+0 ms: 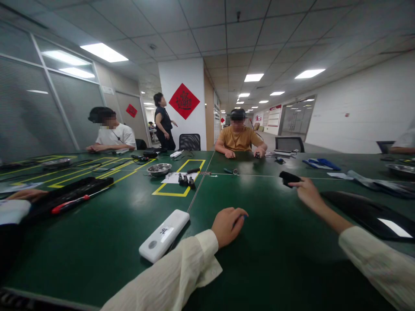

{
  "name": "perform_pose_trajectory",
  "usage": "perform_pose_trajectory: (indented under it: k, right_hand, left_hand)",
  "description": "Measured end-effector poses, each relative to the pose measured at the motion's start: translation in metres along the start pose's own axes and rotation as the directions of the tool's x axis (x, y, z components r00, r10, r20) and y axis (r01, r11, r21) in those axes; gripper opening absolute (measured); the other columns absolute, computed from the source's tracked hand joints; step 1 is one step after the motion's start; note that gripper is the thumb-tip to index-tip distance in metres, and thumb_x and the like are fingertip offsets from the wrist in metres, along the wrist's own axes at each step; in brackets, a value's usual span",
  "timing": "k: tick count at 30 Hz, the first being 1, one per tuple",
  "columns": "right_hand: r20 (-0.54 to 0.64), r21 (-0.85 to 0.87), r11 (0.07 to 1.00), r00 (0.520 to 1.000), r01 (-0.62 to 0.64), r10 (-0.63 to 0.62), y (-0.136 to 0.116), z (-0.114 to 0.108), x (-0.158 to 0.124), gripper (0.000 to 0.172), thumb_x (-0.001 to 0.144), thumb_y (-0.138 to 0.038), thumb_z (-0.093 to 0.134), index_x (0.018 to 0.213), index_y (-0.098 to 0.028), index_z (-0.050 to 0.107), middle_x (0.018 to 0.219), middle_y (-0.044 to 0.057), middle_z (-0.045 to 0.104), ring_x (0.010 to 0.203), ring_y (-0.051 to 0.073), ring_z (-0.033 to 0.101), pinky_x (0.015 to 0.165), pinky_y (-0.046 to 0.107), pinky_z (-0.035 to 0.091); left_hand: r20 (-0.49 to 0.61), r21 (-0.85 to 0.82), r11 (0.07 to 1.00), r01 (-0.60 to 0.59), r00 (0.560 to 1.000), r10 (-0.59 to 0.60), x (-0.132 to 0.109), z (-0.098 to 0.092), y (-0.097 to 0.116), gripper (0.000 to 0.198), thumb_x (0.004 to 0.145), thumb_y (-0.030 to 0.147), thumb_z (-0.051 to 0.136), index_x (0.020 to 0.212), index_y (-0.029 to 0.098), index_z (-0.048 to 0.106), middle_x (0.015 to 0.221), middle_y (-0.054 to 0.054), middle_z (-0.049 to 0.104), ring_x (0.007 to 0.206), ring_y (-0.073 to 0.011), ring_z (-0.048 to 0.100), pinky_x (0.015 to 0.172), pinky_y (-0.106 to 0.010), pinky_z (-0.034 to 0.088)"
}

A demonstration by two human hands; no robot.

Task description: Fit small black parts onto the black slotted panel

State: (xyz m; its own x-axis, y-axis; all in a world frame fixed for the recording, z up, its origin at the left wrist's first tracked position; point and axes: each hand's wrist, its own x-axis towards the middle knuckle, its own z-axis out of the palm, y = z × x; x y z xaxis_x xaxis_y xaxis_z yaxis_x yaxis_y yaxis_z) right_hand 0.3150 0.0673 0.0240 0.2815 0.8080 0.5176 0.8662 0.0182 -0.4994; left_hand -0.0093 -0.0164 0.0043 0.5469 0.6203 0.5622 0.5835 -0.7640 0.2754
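Note:
My left hand [228,226] rests over the green table just right of the white power bank [165,235]. Its fingers are curled together, and a speck of blue [245,216] shows at the fingertips; the rest of that item is hidden. Farther right, my right hand [308,193] is raised a little above the table. Thumb and fingers grip a dark, block-shaped object [289,178] whose kind I cannot make out. Beside my right forearm lies a black bag-like item [359,211] with a white label.
Several black cylindrical parts [186,180] stand on white paper inside a yellow taped outline. Behind them is a metal bowl [159,169]; pliers [231,171] lie farther right. At left are a black tray [78,192] and a red-handled screwdriver [70,204]. People sit around the table.

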Motion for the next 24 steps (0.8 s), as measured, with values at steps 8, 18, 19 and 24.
perform_pose_trajectory:
  k: [8,18,19,24]
  right_hand:
    - [0.196,0.174,0.806,0.782,0.566,-0.592,-0.105,0.047,-0.100,0.047,0.078,-0.005,0.027,0.107,-0.017,0.062,0.134,0.006,0.043,0.106,0.018,0.053,0.095,0.035,0.040]
    - [0.444,0.294,0.701,0.557,0.649,-0.702,-0.117,0.051,-0.137,0.040,0.079,-0.025,0.045,0.117,-0.024,0.056,0.125,0.002,0.055,0.110,0.019,0.053,0.093,0.033,0.042]
    - [0.431,0.270,0.690,0.556,0.672,-0.711,-0.113,0.045,-0.134,0.034,0.078,-0.023,0.046,0.109,-0.026,0.062,0.130,0.001,0.050,0.116,0.021,0.048,0.096,0.035,0.039]
    - [0.308,-0.124,0.821,0.808,0.558,-0.502,-0.078,0.011,-0.085,0.032,0.074,-0.009,0.041,0.089,-0.016,0.067,0.136,0.011,0.040,0.128,0.029,0.030,0.099,0.048,0.032]
  left_hand:
    - [0.042,0.217,0.801,-0.559,0.825,0.564,-0.005,0.007,0.011,0.020,0.082,0.021,0.041,0.096,0.018,0.055,0.056,0.002,0.056,0.063,-0.0138,0.053,0.059,-0.029,0.038]
    - [-0.015,0.203,0.780,-0.592,0.795,0.607,-0.007,0.005,0.024,0.017,0.079,0.022,0.041,0.086,0.018,0.056,0.058,0.001,0.060,0.064,-0.0144,0.056,0.061,-0.031,0.041]
    - [-0.010,0.201,0.784,-0.587,0.799,0.601,-0.007,0.005,0.024,0.017,0.078,0.021,0.041,0.086,0.018,0.056,0.056,0.001,0.059,0.063,-0.0139,0.055,0.060,-0.030,0.040]
    - [0.084,0.181,0.803,-0.568,0.822,0.563,-0.006,0.002,0.022,0.020,0.081,0.021,0.037,0.089,0.018,0.055,0.054,0.001,0.056,0.058,-0.0130,0.054,0.057,-0.029,0.039]
